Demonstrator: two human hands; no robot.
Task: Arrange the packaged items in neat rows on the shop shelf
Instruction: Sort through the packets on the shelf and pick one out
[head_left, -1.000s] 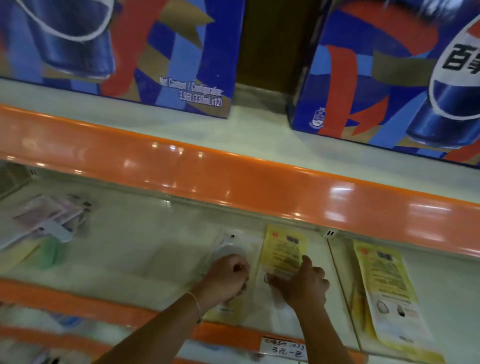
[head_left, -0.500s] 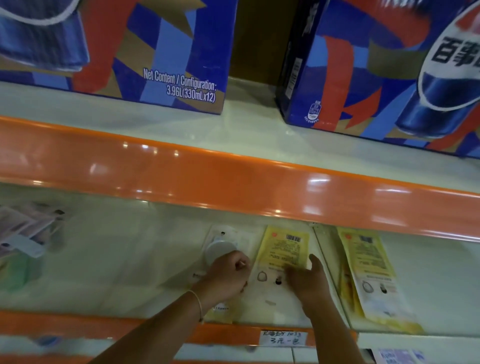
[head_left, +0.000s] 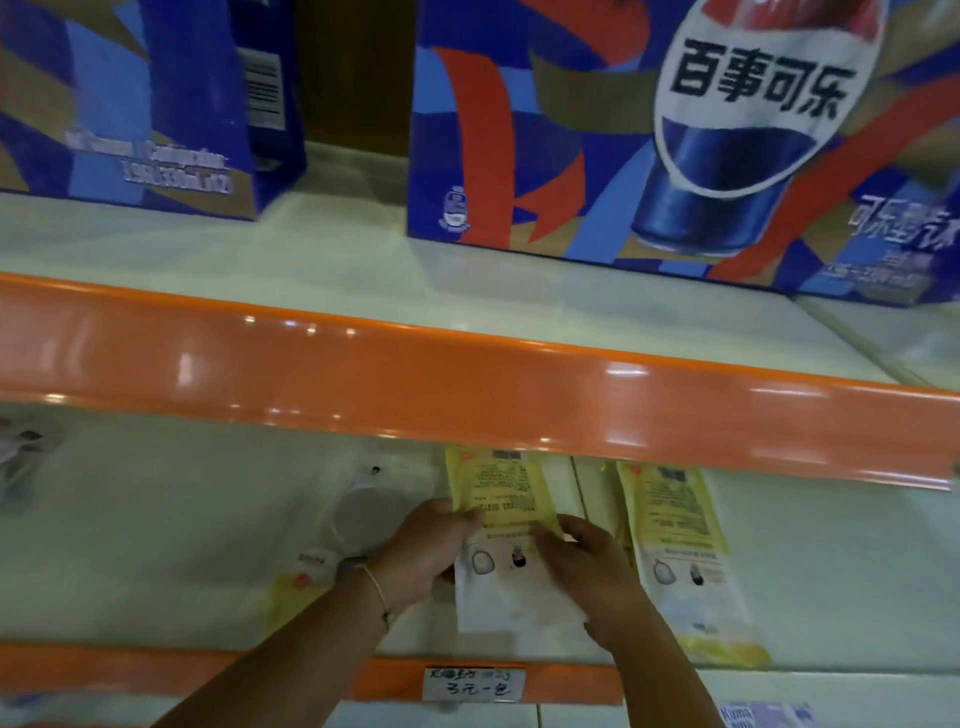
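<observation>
Head view: left hand has left clear round pack; both hands now pinch middle yellow packet, right hand gripping opposite edge, squaring it with neighbour packet.

Glossy orange plastic-looking shelf edge, catching light spots. Smooth, pale, faintly shiny shelf. Slick clear-and-yellow plastic film on the packet. Printed cardboard on the cola carton. Handwritten paper price label.
</observation>
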